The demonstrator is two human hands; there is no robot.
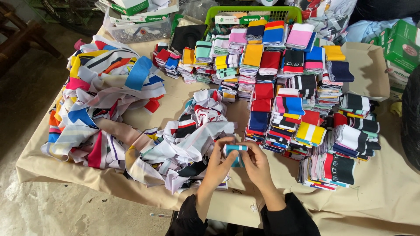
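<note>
Here, my left hand [218, 161] and right hand [256, 164] pinch shut on a teal fabric strip [236, 148] at its ends; it looks light, limp, best gripped by its edges, near the loose pile [183, 144]

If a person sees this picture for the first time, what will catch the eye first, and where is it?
First come the folded fabric stacks, many bright colours in neat rows across the right half of the table. Left of them spreads a loose heap of unfolded strips, tangled and mostly white with coloured bands. At the near edge, the left hand and the right hand together hold a small teal and white piece.
</note>
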